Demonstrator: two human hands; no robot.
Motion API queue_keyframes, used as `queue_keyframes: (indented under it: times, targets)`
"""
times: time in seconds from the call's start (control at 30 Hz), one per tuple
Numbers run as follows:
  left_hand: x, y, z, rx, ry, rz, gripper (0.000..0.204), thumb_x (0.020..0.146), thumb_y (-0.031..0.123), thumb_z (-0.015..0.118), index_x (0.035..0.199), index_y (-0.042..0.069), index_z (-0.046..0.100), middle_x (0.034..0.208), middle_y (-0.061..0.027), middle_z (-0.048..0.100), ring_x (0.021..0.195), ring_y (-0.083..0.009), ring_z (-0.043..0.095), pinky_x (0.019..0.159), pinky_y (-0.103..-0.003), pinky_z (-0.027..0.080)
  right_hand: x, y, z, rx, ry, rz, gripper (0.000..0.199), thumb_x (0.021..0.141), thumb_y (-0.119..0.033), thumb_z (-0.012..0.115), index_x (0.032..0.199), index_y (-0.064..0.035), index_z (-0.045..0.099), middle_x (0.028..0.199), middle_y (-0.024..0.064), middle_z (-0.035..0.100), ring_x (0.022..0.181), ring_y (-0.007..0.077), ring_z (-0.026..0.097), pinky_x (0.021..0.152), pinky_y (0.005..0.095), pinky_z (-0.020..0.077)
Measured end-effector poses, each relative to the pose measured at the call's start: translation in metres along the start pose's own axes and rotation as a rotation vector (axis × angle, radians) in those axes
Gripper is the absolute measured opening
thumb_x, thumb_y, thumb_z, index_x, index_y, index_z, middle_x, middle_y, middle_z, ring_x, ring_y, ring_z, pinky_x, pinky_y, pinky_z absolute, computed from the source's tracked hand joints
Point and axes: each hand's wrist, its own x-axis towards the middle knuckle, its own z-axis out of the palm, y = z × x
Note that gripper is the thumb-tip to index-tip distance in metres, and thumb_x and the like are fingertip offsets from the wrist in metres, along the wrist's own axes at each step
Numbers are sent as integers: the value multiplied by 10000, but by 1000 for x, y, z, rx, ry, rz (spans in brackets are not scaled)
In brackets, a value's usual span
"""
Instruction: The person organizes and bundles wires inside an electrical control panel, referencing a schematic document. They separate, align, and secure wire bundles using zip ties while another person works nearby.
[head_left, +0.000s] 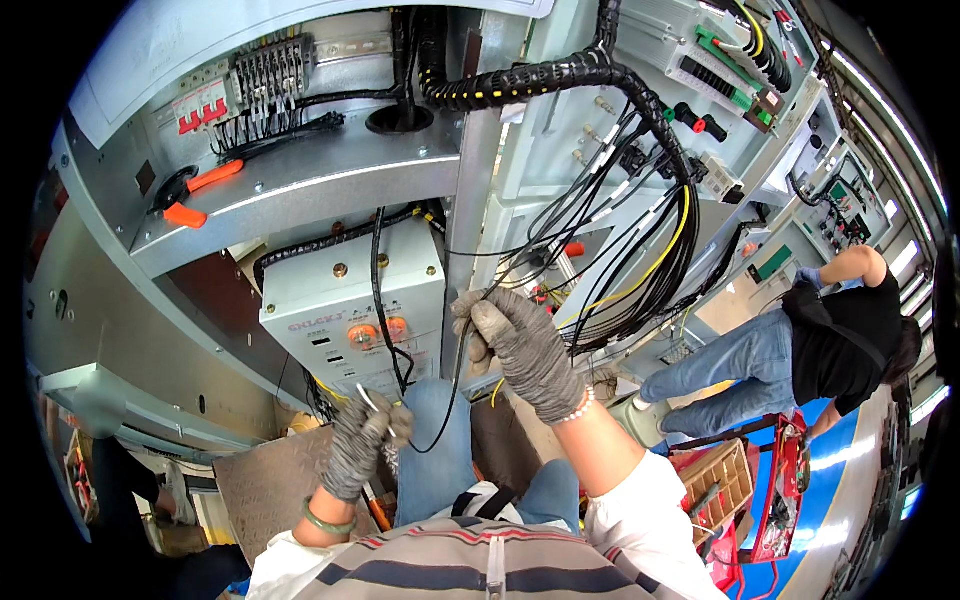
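Note:
My right hand, in a grey glove, pinches a thin black wire in front of the open cabinet. From there the wire hangs in a loop toward my left hand, also gloved, which is closed on its lower end above my knee. A slim white piece sticks up from the left fingers; I cannot tell its kind. Right of my right hand hangs a thick bundle of black wires with white sleeves and a yellow-green wire. Behind the hands is a light grey box with two orange round parts.
Orange-handled pliers lie on the metal shelf at upper left. A black corrugated conduit crosses the top. At right, a person in black bends beside a red cart with a wooden compartment tray.

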Motion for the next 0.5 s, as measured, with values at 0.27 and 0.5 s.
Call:
queue_keyframes:
  times: [0.27,0.5]
  targets:
    - [13,40,-23,40,179,172,182,845,176,560,954,73,457,847,-100,574,686,-157,554,589,-275,490,6,-24,-7,-235,42,-23,326,882,-318,562,922,-2,631,762,37,638,637,67,587,554,188,489]
    - [9,43,-43,38,259,201,229,829,279,579,892,67,516,634,2,442,556,-99,431,649,-288,464,23,-10,-2,-223,145,-82,295,884,-233,563,963,45,621,781,84,637,671,120,623,578,226,531]
